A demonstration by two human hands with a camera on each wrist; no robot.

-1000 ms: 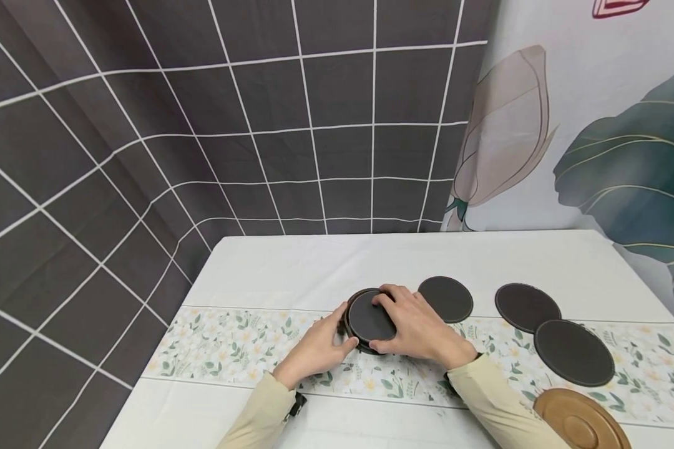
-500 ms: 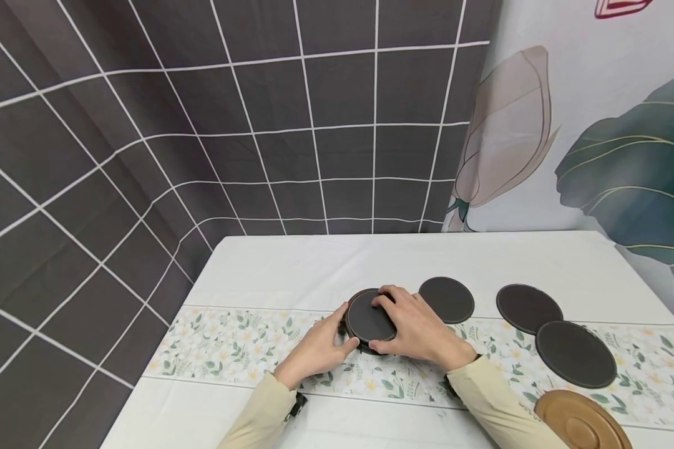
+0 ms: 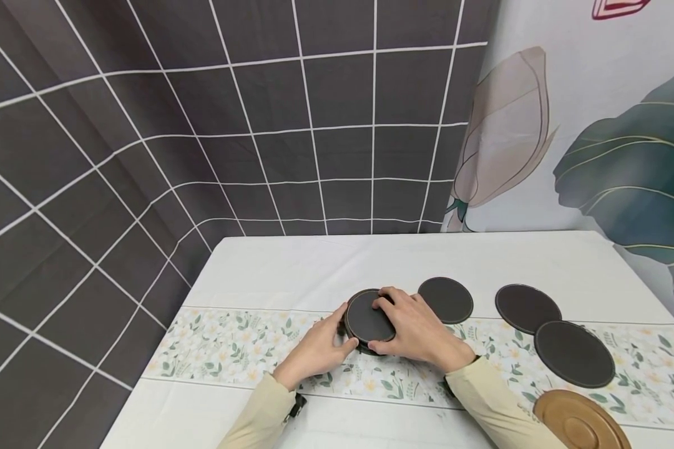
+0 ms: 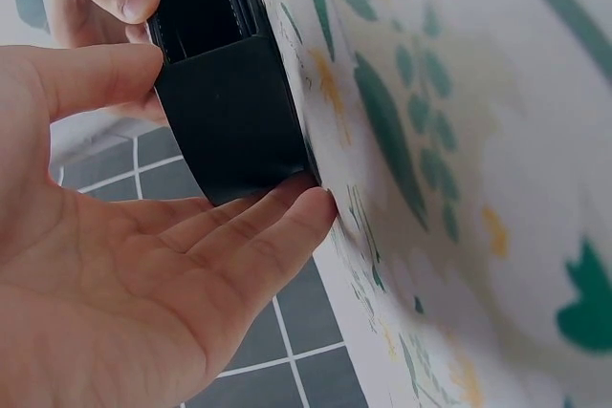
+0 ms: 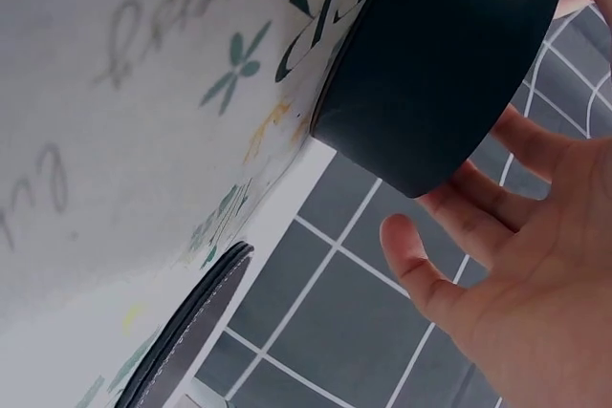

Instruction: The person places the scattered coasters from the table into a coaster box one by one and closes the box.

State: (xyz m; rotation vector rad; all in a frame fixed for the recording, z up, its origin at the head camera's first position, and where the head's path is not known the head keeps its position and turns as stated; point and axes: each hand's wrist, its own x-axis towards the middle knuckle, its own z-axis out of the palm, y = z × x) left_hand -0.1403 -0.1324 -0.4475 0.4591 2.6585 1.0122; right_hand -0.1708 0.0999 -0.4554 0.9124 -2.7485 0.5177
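Observation:
In the head view my left hand (image 3: 317, 346) grips the left side of a round black coaster holder (image 4: 225, 117) that stands on the table. Its thumb and fingers reach round the curved wall. A slot in that wall shows dark layers inside in the left wrist view. My right hand (image 3: 412, 327) holds a round black coaster (image 3: 369, 318) at the holder's top, thumb at the near edge, fingers bent over the far part. The coaster lies about level with the rim. Part of it is hidden under the right hand.
One black coaster (image 3: 445, 300) lies just beyond my right hand. Two more, a farther coaster (image 3: 527, 308) and a nearer coaster (image 3: 574, 353), touch or overlap at the right. A brown round lid-like disc (image 3: 581, 421) lies at the front right, by the right sleeve.
The coaster has shifted slightly left and settled more squarely over the holder, covering more of its rim. Both hands stay nearly in the same place.

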